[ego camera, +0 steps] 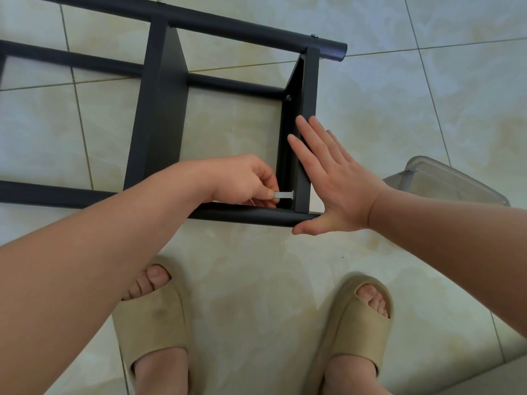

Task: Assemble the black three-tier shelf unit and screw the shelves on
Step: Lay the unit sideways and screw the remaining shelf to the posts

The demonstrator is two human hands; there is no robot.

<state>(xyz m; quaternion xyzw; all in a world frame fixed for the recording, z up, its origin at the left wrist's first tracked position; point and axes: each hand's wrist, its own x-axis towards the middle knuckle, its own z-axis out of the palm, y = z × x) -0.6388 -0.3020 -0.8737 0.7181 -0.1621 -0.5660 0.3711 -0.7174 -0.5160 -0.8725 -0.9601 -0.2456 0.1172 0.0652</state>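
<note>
You have bare floor [399, 109] at upper right and between your slippers [154, 332]; the frame [159, 109] bars the centre and left, a bin [456, 181] crowds mid right.

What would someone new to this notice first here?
The black shelf unit lying on its side across the tiled floor, upper centre. At its right end, the left hand pinches a small silver tool at the end shelf, while the right hand rests flat on that shelf's outer face.
</note>
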